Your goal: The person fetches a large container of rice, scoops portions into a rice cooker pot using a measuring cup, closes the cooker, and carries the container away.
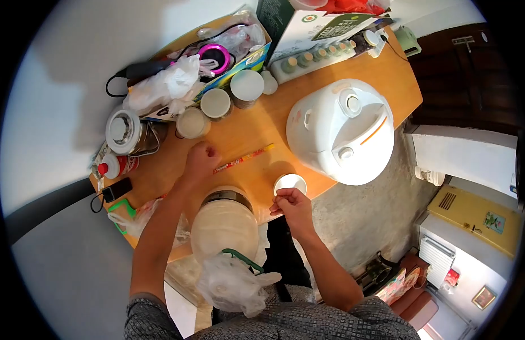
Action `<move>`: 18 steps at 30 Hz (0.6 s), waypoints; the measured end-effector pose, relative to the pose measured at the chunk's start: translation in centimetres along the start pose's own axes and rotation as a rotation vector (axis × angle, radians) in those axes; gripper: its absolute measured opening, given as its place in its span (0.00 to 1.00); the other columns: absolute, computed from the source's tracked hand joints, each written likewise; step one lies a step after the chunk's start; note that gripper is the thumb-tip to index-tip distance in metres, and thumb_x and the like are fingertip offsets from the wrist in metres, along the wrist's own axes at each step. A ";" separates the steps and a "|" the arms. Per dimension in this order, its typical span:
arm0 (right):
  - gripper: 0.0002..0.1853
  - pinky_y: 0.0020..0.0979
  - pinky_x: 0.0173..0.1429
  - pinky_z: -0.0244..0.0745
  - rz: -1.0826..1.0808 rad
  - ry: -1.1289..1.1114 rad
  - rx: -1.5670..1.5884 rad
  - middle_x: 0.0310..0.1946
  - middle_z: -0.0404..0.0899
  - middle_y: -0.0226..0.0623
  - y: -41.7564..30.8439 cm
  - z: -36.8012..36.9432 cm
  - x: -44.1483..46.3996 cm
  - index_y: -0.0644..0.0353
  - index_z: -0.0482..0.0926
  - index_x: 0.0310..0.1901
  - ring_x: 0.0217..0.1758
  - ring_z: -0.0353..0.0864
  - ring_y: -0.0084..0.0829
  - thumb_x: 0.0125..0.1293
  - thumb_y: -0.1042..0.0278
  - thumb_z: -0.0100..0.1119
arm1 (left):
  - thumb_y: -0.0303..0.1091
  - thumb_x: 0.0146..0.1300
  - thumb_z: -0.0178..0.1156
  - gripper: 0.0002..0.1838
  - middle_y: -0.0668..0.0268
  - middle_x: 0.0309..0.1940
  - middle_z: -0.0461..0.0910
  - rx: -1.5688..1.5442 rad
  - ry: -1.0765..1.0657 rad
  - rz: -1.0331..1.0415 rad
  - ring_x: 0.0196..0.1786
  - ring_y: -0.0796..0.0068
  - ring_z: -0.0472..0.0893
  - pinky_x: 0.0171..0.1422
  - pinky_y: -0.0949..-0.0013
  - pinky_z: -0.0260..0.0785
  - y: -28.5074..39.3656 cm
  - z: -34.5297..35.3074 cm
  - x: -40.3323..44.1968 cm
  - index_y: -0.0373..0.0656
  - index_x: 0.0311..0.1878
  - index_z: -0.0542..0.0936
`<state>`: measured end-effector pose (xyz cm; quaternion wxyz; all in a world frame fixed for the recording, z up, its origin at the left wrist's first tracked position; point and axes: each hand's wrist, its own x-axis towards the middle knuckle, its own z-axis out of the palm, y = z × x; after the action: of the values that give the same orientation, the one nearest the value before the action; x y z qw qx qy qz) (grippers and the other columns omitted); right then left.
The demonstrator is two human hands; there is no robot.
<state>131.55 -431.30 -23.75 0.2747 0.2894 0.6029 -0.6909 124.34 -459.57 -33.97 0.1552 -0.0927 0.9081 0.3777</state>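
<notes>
My left hand point(202, 159) is closed above the wooden table, left of a red and yellow stick-like packet point(244, 158); what it holds, if anything, is hidden. Fingers pinched, my right hand point(292, 207) is over the near edge of a small white cup point(290, 182), and I cannot make out anything between them. A large pale jar point(224, 225) stands between my forearms at the table's front edge. Against its near side is a crumpled clear plastic bag point(233, 283), with a green handle point(242, 259) beside it.
A white rice cooker point(342, 133) stands at the right of the table point(262, 124). Lidded jars point(216, 103), a metal kettle point(122, 133) and a box of bags point(177, 82) line the back and left. A phone point(117, 190) lies near the left edge.
</notes>
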 end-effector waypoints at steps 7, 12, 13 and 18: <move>0.06 0.29 0.37 0.84 -0.030 -0.028 0.093 0.35 0.81 0.38 -1.8 -1.1 -1.3 0.67 0.76 0.45 0.31 0.83 0.26 0.68 0.78 0.57 | 0.24 0.66 0.57 0.04 0.62 0.40 0.80 -1.137 -0.041 -0.309 0.40 0.72 0.82 0.47 0.72 0.79 -0.6 -3.2 -2.6 0.41 0.33 0.74; 0.05 0.28 0.38 0.83 -0.119 -0.060 0.066 0.35 0.81 0.37 -6.0 0.5 -3.2 0.67 0.77 0.44 0.31 0.83 0.25 0.68 0.78 0.57 | 0.24 0.66 0.58 0.03 0.64 0.41 0.79 -1.287 -0.264 -0.311 0.40 0.77 0.81 0.47 0.73 0.80 5.9 -7.3 -4.3 0.42 0.36 0.74; 0.06 0.28 0.39 0.83 -0.202 -0.096 0.054 0.35 0.81 0.37 -7.0 1.1 -3.5 0.68 0.77 0.45 0.32 0.83 0.25 0.69 0.78 0.57 | 0.24 0.67 0.59 0.03 0.64 0.41 0.80 -1.327 -0.362 -0.312 0.41 0.77 0.82 0.48 0.74 0.80 7.5 -7.7 -4.5 0.42 0.37 0.75; 0.06 0.26 0.40 0.82 -0.408 -0.159 0.001 0.35 0.82 0.35 -12.1 4.6 -5.0 0.68 0.78 0.45 0.33 0.83 0.23 0.69 0.79 0.58 | 0.25 0.68 0.60 0.06 0.61 0.44 0.82 -1.314 -0.564 -0.299 0.45 0.73 0.84 0.53 0.72 0.81 14.4 -8.9 -4.8 0.38 0.46 0.78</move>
<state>125.80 -434.26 -11.49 0.1757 0.1059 0.6252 -0.7530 122.85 -455.64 -16.86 0.3457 -0.1890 0.3971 0.8289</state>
